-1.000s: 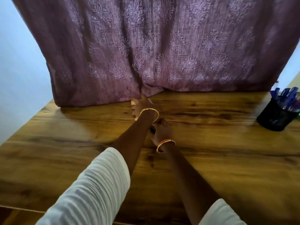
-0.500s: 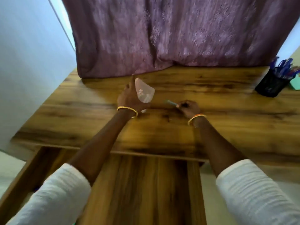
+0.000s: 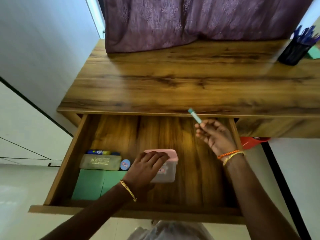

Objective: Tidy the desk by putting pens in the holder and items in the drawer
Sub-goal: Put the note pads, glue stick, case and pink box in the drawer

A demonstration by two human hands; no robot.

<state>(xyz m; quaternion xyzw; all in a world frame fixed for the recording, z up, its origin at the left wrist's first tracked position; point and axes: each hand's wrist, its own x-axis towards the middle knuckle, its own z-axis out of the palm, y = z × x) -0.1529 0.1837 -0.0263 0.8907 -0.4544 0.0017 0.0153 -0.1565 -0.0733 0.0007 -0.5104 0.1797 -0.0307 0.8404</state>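
Observation:
The wooden drawer (image 3: 199, 170) stands pulled out below the desk top (image 3: 173, 84). My left hand (image 3: 145, 168) grips a clear plastic box with a pink lid (image 3: 167, 170) and holds it on the drawer floor near the middle. My right hand (image 3: 214, 134) hovers over the drawer's right side, pinching a small teal stick-like item (image 3: 194, 116) that points up toward the desk edge. A black mesh pen holder (image 3: 294, 51) full of blue pens stands at the desk's far right corner.
In the drawer's left part lie a green box (image 3: 93, 184), a grey case (image 3: 100, 162), a blue tube (image 3: 100, 152) and a small round blue-capped item (image 3: 125, 164). A purple curtain (image 3: 190, 19) hangs behind the desk. A red object (image 3: 251, 141) sits under the desk at right.
Both hands came off the desk top toward me. The left hand carried the pink-lidded box down into the open drawer; the right hand lifted the teal item over the drawer.

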